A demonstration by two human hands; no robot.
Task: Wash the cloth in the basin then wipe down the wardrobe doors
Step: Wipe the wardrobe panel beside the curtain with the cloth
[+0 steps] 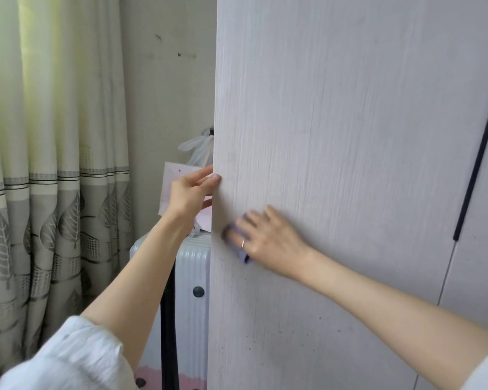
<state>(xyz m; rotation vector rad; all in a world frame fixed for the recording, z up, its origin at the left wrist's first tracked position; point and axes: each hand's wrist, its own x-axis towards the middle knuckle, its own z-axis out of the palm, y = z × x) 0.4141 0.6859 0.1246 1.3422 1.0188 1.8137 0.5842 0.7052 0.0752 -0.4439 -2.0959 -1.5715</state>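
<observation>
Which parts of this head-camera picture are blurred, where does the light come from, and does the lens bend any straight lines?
Head view: the right hand and purple cloth on the wardrobe door are smeared by motion blur, while the left hand gripping the door's edge is sharper; daylight glows through the curtain; the black handle leans and bows slightly, hinting at wide-angle distortion.

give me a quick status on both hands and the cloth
Left hand grips open pale woodgrain wardrobe door edge. Right hand presses small purple cloth flat on door. Nothing blocking.

Soft daylight through the curtain (40,108), even brightness, motion blur on the right hand (268,237).
</observation>
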